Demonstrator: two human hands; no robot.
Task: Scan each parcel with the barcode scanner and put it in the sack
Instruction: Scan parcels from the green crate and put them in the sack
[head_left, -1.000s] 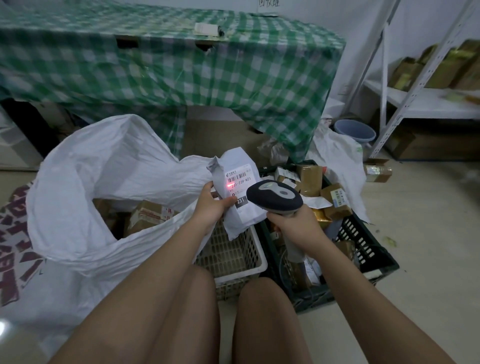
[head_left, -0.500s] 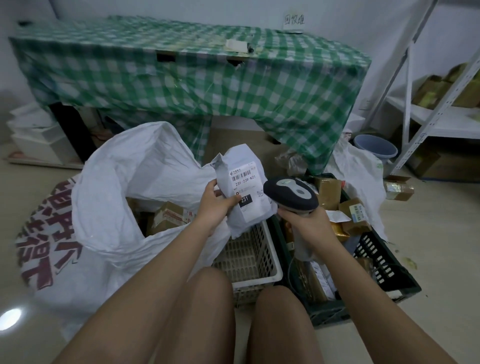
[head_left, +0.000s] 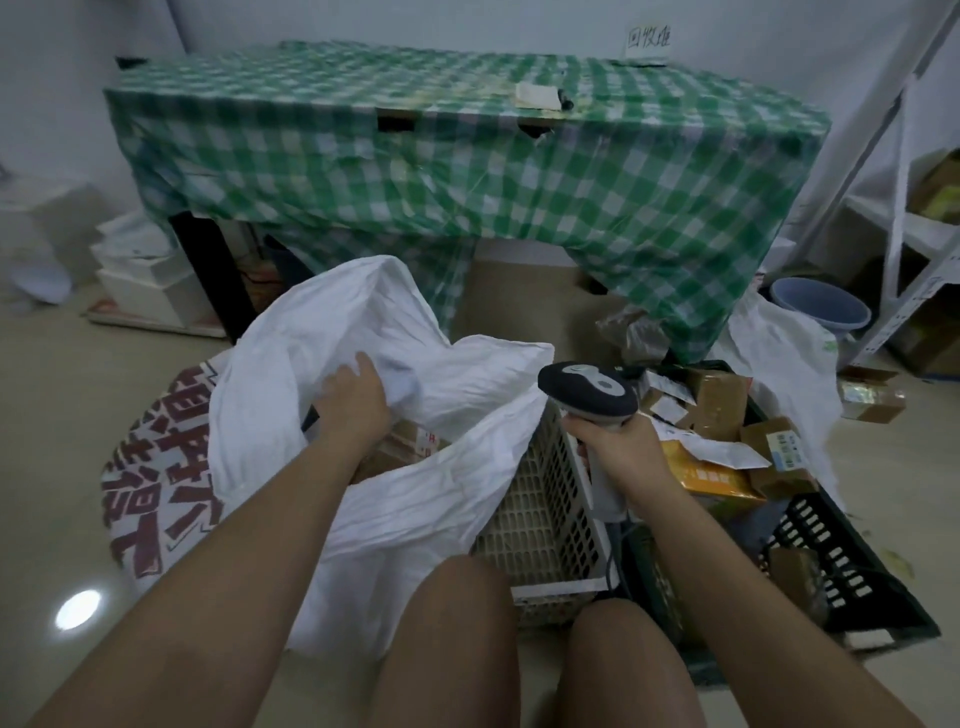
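My left hand (head_left: 353, 400) reaches into the open mouth of the white woven sack (head_left: 415, 499) and holds the white soft parcel (head_left: 402, 385) by its edge; the parcel is blurred and my fingertips are hidden. Brown boxes (head_left: 410, 442) lie inside the sack below it. My right hand (head_left: 615, 449) grips the handle of the grey barcode scanner (head_left: 587, 389), held upright over the white plastic basket (head_left: 540, 514). To the right, a dark green crate (head_left: 852, 566) holds several cardboard parcels (head_left: 722, 400).
A table under a green checked cloth (head_left: 467, 171) stands right behind the sack. A blue bucket (head_left: 821, 306), a white metal shelf (head_left: 904, 234) and a small taped box (head_left: 872, 397) on the floor are at the right. White boxes (head_left: 150, 280) sit at the left wall.
My left hand has carried the white parcel away from the scanner, leftwards and down into the sack's mouth. The scanner's red light no longer falls on the label. My right hand stays put.
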